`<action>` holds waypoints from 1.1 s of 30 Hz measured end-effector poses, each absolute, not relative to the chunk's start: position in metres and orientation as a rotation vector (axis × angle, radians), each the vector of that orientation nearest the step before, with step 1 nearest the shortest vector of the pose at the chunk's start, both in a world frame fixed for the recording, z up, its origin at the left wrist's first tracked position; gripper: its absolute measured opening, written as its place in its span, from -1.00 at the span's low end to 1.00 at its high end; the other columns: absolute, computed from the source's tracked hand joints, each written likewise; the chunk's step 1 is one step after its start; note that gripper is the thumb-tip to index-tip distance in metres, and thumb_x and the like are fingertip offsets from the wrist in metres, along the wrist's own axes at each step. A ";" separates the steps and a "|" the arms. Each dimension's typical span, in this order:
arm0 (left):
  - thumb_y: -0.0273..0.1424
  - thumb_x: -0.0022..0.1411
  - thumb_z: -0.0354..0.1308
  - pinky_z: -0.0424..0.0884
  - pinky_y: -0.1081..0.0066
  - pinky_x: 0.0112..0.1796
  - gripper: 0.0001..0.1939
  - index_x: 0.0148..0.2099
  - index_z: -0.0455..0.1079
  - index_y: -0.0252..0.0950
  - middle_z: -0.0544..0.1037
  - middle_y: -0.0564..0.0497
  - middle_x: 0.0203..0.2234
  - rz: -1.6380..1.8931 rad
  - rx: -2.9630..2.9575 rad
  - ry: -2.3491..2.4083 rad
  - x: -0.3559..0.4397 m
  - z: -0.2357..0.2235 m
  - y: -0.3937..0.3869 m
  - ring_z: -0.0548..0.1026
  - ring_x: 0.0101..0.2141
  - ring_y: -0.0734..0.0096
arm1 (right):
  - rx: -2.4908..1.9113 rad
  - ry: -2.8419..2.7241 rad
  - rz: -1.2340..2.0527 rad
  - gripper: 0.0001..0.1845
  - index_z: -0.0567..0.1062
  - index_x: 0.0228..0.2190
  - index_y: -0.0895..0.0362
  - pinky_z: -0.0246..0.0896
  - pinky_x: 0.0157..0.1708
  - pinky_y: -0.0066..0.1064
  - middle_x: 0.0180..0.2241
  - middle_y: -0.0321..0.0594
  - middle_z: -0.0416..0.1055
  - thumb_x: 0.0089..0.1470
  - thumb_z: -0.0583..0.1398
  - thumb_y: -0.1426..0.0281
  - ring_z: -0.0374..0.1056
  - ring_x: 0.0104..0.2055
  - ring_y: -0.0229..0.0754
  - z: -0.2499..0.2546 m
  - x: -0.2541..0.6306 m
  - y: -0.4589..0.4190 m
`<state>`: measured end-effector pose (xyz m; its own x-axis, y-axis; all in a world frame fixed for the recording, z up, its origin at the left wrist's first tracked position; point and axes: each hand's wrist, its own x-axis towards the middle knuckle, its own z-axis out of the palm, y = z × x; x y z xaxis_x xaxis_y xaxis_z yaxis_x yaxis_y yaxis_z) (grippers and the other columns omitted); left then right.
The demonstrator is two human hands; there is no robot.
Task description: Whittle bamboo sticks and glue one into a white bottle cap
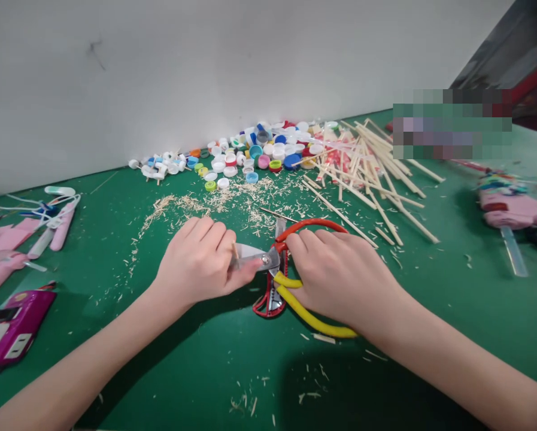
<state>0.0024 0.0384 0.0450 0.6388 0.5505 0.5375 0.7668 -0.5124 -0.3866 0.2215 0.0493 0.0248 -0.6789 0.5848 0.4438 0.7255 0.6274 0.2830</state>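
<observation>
The right hand [335,263] grips red-and-yellow scissors [272,261] — the left hand [200,260] pinches a tiny, pale stick [233,249] by the shiny blades [247,251].

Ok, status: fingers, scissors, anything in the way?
Right fingers around scissors, handles spread. Left fingers closed by the blades, apparently on a pale stick. Red-framed tool lies below scissors; shavings scattered beyond.

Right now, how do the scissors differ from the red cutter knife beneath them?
The scissors are gripped in the right hand; the cutter knife lies on the table. The scissors have one orange-red and one yellow handle; the cutter knife's body is red. The scissors point toward the left hand; the cutter knife lies roughly front to back. Both show metal parts.
</observation>
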 end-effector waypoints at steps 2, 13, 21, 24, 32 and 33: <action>-0.02 0.26 -0.06 0.19 0.33 -0.46 -0.47 -0.58 0.26 -0.30 0.27 -0.03 -0.66 -0.477 -2.215 -1.103 0.005 0.048 0.035 0.22 -0.52 0.34 | -1.043 -2.527 -0.630 -0.77 0.25 -0.48 0.18 -0.34 -0.48 -0.40 -0.53 -0.26 0.15 -0.02 0.17 0.29 0.16 -0.52 -0.16 0.026 0.220 0.048; 0.06 0.19 -0.10 0.08 0.34 -0.53 -0.46 -0.61 0.14 -0.25 0.18 0.02 -0.71 -0.526 -2.129 -1.139 0.006 0.038 0.040 0.17 -0.57 0.40 | -1.078 -2.533 -0.589 -0.69 0.24 -0.50 0.17 -0.40 -0.49 -0.40 -0.56 -0.27 0.15 -0.13 0.24 0.26 0.16 -0.56 -0.16 0.023 0.216 0.039; 0.06 0.23 -0.15 0.10 0.34 -0.52 -0.43 -0.62 0.16 -0.25 0.20 0.01 -0.71 -0.562 -2.135 -1.143 0.014 0.036 0.051 0.18 -0.57 0.38 | -1.068 -2.577 -0.582 -0.66 0.26 -0.48 0.19 -0.42 -0.50 -0.41 -0.54 -0.25 0.23 -0.06 0.22 0.20 0.22 -0.54 -0.16 0.017 0.221 0.055; 0.05 0.24 -0.17 0.11 0.34 -0.52 -0.42 -0.63 0.17 -0.27 0.20 0.01 -0.71 -0.563 -2.134 -1.120 0.016 0.037 0.054 0.19 -0.57 0.39 | -1.111 -2.596 -0.568 -0.60 0.26 -0.47 0.19 -0.42 -0.51 -0.42 -0.54 -0.25 0.23 -0.03 0.24 0.12 0.23 -0.54 -0.16 0.017 0.222 0.057; 0.06 0.25 -0.18 0.12 0.35 -0.51 -0.39 -0.64 0.18 -0.27 0.19 0.01 -0.72 -0.561 -2.145 -1.111 0.016 0.035 0.060 0.19 -0.57 0.39 | -1.273 -2.700 -0.459 -0.64 0.28 -0.45 0.21 -0.43 -0.51 -0.40 -0.50 -0.19 0.27 0.00 0.19 0.15 0.27 -0.48 -0.16 0.021 0.221 0.059; 0.06 0.25 -0.19 0.12 0.34 -0.51 -0.39 -0.64 0.19 -0.27 0.19 0.01 -0.71 -0.563 -2.146 -1.110 0.016 0.034 0.061 0.18 -0.57 0.39 | -1.279 -2.704 -0.456 -0.65 0.28 -0.45 0.22 -0.44 -0.51 -0.40 -0.50 -0.19 0.27 0.00 0.18 0.16 0.27 -0.48 -0.16 0.022 0.221 0.059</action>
